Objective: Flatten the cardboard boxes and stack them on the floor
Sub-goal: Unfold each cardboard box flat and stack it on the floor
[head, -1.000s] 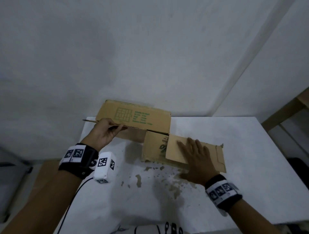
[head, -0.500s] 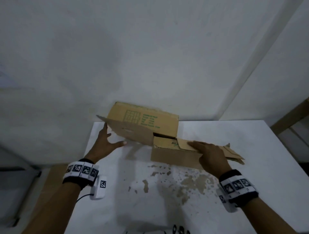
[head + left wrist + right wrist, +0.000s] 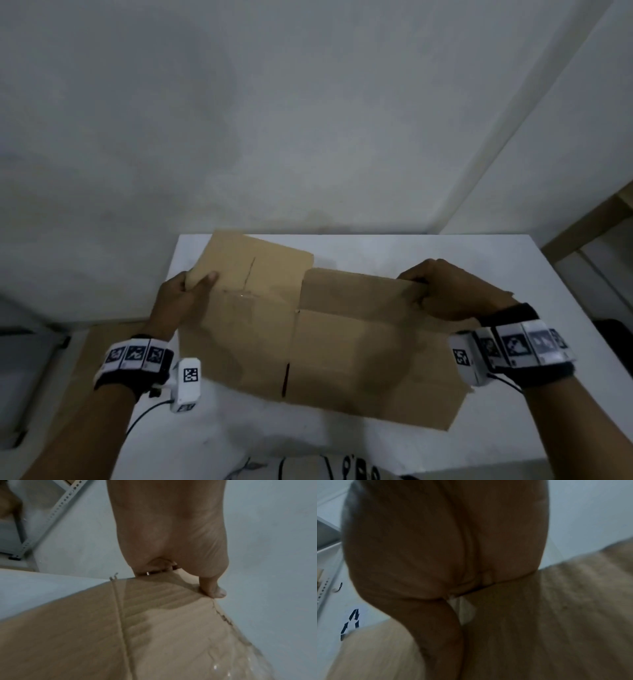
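Head view shows the cardboard box [image 3: 342,349] collapsed flat and held up over the white surface [image 3: 445,253]. The left hand [image 3: 178,301] pinches its far-left flap with thumb on top; the right hand [image 3: 448,291] curls its grip over the upper right edge. To do this well, I'd say keep both edges taut and level so the panels don't spring apart before it goes to the floor.
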The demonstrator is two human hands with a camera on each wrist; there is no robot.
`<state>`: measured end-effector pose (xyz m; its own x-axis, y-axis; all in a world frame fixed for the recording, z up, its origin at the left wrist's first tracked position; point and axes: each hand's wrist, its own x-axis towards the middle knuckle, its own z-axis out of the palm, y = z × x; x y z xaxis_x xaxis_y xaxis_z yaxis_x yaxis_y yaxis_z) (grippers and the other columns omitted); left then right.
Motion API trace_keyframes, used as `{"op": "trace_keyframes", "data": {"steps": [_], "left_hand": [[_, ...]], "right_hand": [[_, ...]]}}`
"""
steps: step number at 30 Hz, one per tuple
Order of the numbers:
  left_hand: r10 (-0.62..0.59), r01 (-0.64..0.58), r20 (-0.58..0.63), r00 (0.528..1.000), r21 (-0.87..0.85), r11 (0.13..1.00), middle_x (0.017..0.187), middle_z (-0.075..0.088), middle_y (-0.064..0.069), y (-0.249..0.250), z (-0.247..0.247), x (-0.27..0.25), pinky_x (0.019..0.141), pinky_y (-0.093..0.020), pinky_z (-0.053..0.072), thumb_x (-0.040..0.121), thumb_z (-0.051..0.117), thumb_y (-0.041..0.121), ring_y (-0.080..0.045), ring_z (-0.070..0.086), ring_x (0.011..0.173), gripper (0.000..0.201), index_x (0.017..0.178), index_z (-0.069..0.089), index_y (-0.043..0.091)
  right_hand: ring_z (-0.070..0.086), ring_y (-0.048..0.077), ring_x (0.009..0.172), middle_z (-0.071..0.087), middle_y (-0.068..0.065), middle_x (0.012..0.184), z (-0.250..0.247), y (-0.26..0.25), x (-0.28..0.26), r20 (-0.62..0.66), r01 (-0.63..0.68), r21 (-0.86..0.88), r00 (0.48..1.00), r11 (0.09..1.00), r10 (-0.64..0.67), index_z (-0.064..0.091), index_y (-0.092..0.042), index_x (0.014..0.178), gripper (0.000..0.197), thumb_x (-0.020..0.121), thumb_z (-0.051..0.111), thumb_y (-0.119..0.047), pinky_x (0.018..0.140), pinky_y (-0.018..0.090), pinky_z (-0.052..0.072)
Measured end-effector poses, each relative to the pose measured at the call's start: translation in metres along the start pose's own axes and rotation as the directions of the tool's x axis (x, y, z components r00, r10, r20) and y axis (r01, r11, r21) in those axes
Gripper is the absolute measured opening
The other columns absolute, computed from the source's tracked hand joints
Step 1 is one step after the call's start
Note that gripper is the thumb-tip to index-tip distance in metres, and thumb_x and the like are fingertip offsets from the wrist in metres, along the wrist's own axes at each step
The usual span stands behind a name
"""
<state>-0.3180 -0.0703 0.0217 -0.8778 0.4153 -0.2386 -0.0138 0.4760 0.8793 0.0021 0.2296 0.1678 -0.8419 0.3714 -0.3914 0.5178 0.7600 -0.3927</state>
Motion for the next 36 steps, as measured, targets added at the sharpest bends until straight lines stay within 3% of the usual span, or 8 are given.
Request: {"op": "trace_keyframes", "data": {"steps": [5, 8, 11, 15, 18, 21, 24, 36], "left_hand": [[-0.098, 0.096, 0.056, 0.994, 0.048, 0.994, 0.096, 0.070, -0.006, -0.039, -0.002, -0.016, 0.076, -0.042, 0.056, 0.080, 0.074, 0.050, -0.025, 0.067, 0.087, 0.043, 0.103, 0.066, 0.014], [-0.158, 0.154, 0.032, 0.987, 0.087, 0.984, 0.099, 0.070, -0.005, -0.065, 0.000, -0.026, 0.080, -0.040, 0.055, 0.080, 0.073, 0.052, -0.025, 0.066, 0.091, 0.044, 0.102, 0.066, 0.014], [-0.223, 0.229, -0.052, 0.973, 0.151, 0.962, 0.115, 0.065, -0.013, -0.086, 0.007, -0.034, 0.084, -0.037, 0.049, 0.084, 0.072, 0.044, -0.031, 0.061, 0.102, 0.050, 0.117, 0.060, 0.009], [-0.222, 0.229, -0.059, 0.973, 0.236, 0.944, 0.132, 0.055, -0.020, -0.099, 0.019, -0.046, 0.096, -0.039, 0.043, 0.080, 0.078, 0.026, -0.036, 0.053, 0.120, 0.066, 0.134, 0.049, 0.002], [-0.159, 0.105, 0.064, 0.985, 0.502, 0.859, 0.138, 0.049, -0.017, -0.110, 0.035, -0.056, 0.105, -0.041, 0.037, 0.062, 0.080, 0.048, -0.035, 0.044, 0.132, 0.091, 0.136, 0.047, 0.008], [-0.231, -0.016, 0.293, 0.928, 0.650, 0.760, 0.163, -0.003, -0.008, -0.127, 0.063, -0.076, 0.119, -0.052, 0.012, 0.062, 0.080, 0.058, -0.030, -0.002, 0.150, 0.124, 0.156, 0.007, 0.023], [-0.296, -0.198, 0.474, 0.829, 0.744, 0.638, 0.150, -0.043, -0.007, -0.125, 0.094, -0.107, 0.109, -0.069, -0.006, 0.060, 0.079, 0.065, -0.035, -0.033, 0.141, 0.141, 0.149, -0.023, 0.031], [-0.406, -0.145, 0.399, 0.822, 0.837, 0.528, 0.147, -0.048, -0.005, -0.118, 0.128, -0.112, 0.106, -0.078, 0.000, 0.053, 0.085, 0.060, -0.038, -0.042, 0.132, 0.151, 0.144, -0.033, 0.036]], "right_hand": [[0.056, 0.023, 0.121, 0.058, -0.003, 0.132, 0.036, 0.010, 0.038, 0.116, -0.158, -0.181, 0.977, 0.971, 0.180, 0.059, -0.025, 0.131, 0.046, 0.086, 0.064, -0.016, 0.096, 0.036, 0.048], [0.055, 0.025, 0.121, 0.054, 0.001, 0.139, 0.073, 0.014, 0.064, 0.108, -0.191, -0.255, 0.968, 0.948, 0.225, 0.056, -0.026, 0.135, 0.043, 0.093, 0.054, -0.019, 0.096, 0.038, 0.048], [0.063, 0.025, 0.103, 0.065, 0.001, 0.123, 0.113, 0.021, 0.082, -0.017, -0.231, -0.213, 0.972, 0.949, 0.233, 0.063, -0.030, 0.119, 0.033, 0.091, 0.052, -0.016, 0.080, 0.036, 0.054], [0.049, 0.027, 0.123, 0.047, 0.006, 0.142, 0.165, 0.033, 0.085, -0.234, -0.215, -0.003, 0.950, 0.977, 0.208, 0.049, -0.028, 0.137, 0.049, 0.091, 0.053, -0.011, 0.085, 0.040, 0.051], [0.024, 0.030, 0.145, 0.015, 0.002, 0.162, 0.203, 0.038, 0.080, -0.022, -0.167, 0.006, 0.986, 0.986, 0.167, 0.023, -0.033, 0.152, 0.070, 0.092, 0.058, -0.023, 0.103, 0.047, 0.044], [-0.010, 0.032, 0.151, -0.014, -0.007, 0.161, 0.235, 0.031, 0.066, 0.252, -0.070, -0.100, 0.963, 0.992, 0.094, -0.005, -0.032, 0.155, 0.099, 0.088, 0.067, -0.041, 0.121, 0.052, 0.016], [-0.028, 0.043, 0.143, -0.036, -0.007, 0.155, 0.263, 0.012, 0.055, 0.392, -0.117, -0.142, 0.905, 0.983, 0.164, -0.018, -0.045, 0.150, 0.121, 0.074, 0.074, -0.057, 0.114, 0.069, 0.009], [-0.041, 0.053, 0.130, -0.054, -0.008, 0.143, 0.286, -0.005, 0.074, 0.417, -0.218, -0.084, 0.879, 0.972, 0.233, -0.022, -0.056, 0.144, 0.147, 0.052, 0.092, -0.048, 0.105, 0.080, 0.006]]}}
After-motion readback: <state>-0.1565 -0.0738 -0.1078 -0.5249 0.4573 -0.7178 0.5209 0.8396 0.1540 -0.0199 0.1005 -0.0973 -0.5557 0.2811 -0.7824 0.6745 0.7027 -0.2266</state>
